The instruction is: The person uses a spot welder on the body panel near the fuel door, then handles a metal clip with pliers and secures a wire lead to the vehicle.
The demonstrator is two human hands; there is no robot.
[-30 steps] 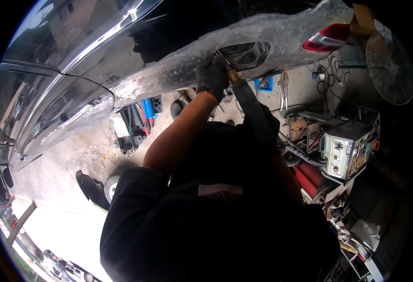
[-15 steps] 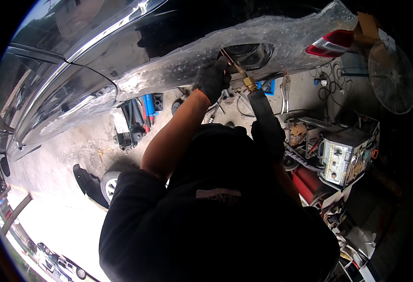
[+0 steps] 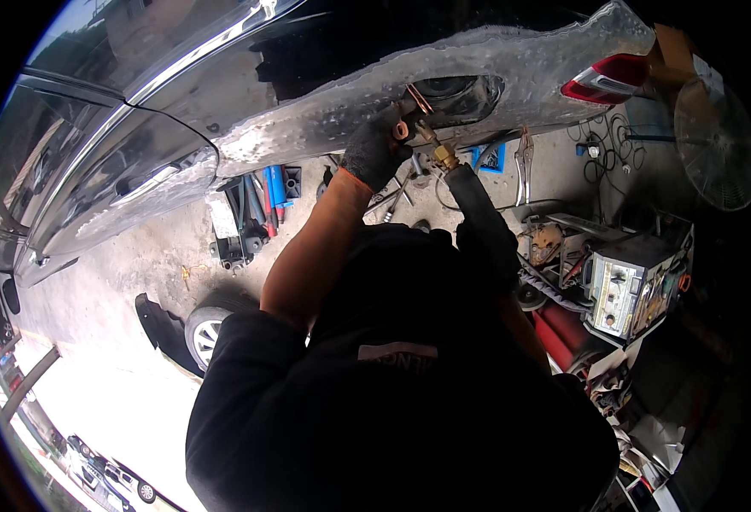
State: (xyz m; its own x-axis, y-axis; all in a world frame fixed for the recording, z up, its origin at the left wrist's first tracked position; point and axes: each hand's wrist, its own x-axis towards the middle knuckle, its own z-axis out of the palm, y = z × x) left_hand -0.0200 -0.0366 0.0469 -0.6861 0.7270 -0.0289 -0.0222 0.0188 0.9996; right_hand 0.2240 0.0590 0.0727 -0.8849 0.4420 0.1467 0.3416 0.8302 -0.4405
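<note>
My left hand (image 3: pixel 372 150), in a dark glove with an orange cuff, is closed round a copper-coloured piece (image 3: pixel 400 130) with a ring-like end. Thin copper prongs (image 3: pixel 420 99) stick up beyond its fingers, near the dark opening (image 3: pixel 465 98) in the car's scraped, dented side panel (image 3: pixel 333 111). My right hand (image 3: pixel 493 243) is dark and hard to separate from the black handle of a brass-nosed hand tool (image 3: pixel 445 156), which it appears to grip. The tool's nose points up toward the copper piece, with a small gap between them.
A red and white tail lamp (image 3: pixel 606 78) sits at the panel's right end. To the right are a round fan (image 3: pixel 717 145) and a box-shaped machine (image 3: pixel 619 294) with a control panel. Jacks (image 3: pixel 239 222), a wheel (image 3: pixel 206 334) and a blue tray (image 3: pixel 489 158) lie on the floor.
The copper piece has come away from the tool's nose, where it sat in line before. My left hand has drawn slightly back and left; the tool has dropped a little.
</note>
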